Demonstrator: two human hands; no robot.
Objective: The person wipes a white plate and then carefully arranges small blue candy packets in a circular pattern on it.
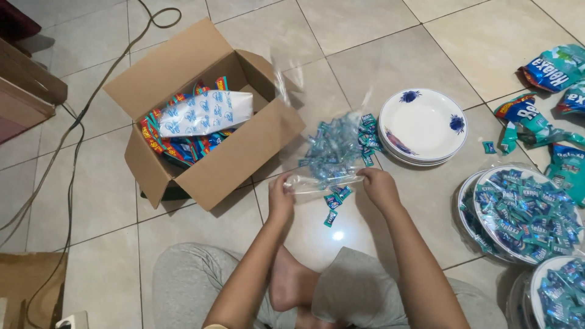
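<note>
A clear plastic bag (pixel 332 149) filled with small blue wrapped candies lies on the tiled floor in front of me. My left hand (pixel 280 196) pinches the bag's near edge on the left. My right hand (pixel 378 186) grips the same edge on the right. A few loose blue candies (pixel 334 204) lie on the floor between my hands. My bent legs in grey trousers and a bare foot show at the bottom of the view.
An open cardboard box (pixel 244 155) with packets stands to the left. An empty white plate with blue flowers (pixel 423 125) sits on the right. Plastic-wrapped plates of candies (pixel 524 213) and opened blue bags (pixel 548 70) lie far right. A cable (pixel 73 128) runs down the left.
</note>
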